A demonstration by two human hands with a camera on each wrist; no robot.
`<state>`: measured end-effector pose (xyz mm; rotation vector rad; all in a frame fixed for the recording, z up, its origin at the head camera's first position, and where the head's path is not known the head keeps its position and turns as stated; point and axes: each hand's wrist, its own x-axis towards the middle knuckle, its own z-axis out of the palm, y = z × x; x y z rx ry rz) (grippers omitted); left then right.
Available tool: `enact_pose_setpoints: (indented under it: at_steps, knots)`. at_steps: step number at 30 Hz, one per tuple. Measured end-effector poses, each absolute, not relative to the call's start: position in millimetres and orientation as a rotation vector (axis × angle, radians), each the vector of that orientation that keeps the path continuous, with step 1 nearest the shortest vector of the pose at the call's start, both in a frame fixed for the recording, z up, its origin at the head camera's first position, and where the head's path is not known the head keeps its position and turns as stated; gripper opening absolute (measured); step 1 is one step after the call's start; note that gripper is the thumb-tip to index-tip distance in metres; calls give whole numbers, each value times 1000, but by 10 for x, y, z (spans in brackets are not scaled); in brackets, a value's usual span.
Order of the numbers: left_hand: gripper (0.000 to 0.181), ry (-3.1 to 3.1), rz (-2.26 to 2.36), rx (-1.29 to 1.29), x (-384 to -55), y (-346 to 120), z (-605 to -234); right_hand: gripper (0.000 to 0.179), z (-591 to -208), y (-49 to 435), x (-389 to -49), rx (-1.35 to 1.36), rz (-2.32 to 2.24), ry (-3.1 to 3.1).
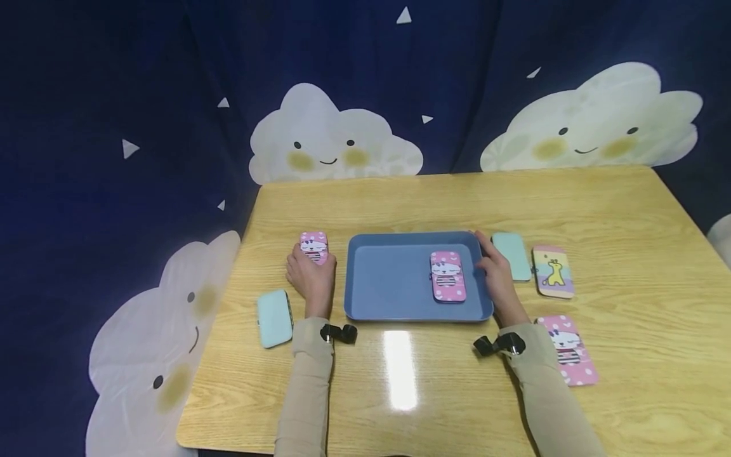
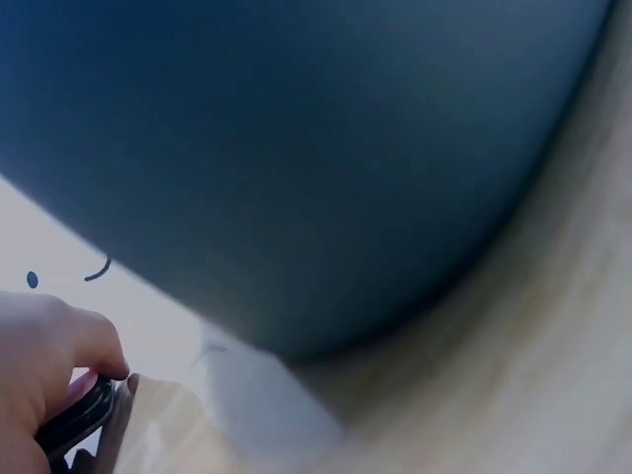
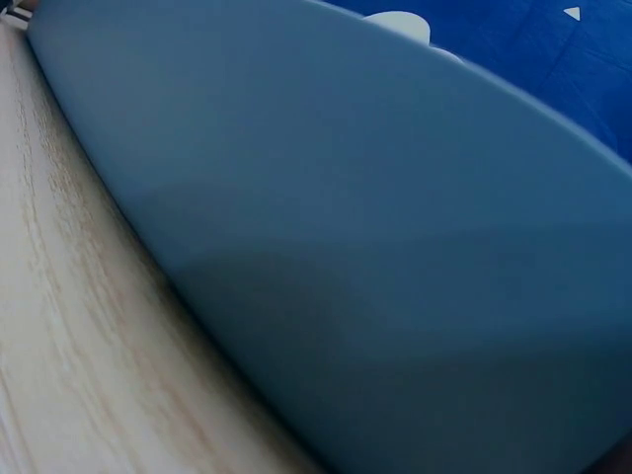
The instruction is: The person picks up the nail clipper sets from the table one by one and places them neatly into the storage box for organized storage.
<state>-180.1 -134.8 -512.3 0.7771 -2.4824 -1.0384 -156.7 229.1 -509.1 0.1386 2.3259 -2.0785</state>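
My left hand [image 1: 311,278] grips a small pink case [image 1: 313,244] with a cartoon cat on it, left of the blue tray [image 1: 382,279]. The left wrist view shows the fingers of that hand over the dark side of the case [image 2: 79,419]; the tray's outer wall [image 2: 326,168] fills most of that picture. At the tray's right end, my right hand [image 1: 498,279] holds the rim, thumb at the inner side. A second pink cat case [image 1: 448,277] lies in the tray, toward its right. The tray wall [image 3: 346,188] hides my right fingers in the right wrist view.
A mint case [image 1: 275,318] lies near my left wrist. Right of the tray are another mint case [image 1: 511,256] and a striped giraffe case [image 1: 553,271]. A pink cat case [image 1: 568,350] is partly behind my right sleeve. A dark curtain [image 1: 457,82] hangs behind the wooden table [image 1: 434,203].
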Motion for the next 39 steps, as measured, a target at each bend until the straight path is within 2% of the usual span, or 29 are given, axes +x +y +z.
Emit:
enact_pose_setpoints:
  at_steps: [21, 29, 39]
  knots:
    - [83, -2347, -1314, 855, -1729, -1481, -5045, 67, -4953, 2282, -1509, 144, -2084, 2306]
    - [54, -2302, -1356, 763, -1693, -1491, -5062, 67, -5061, 2308, -1539, 140, -2095, 2301]
    - [42, -2176, -1565, 820, -1696, -1485, -5059, 66, -5003, 2284, -1518, 146, -2101, 2279]
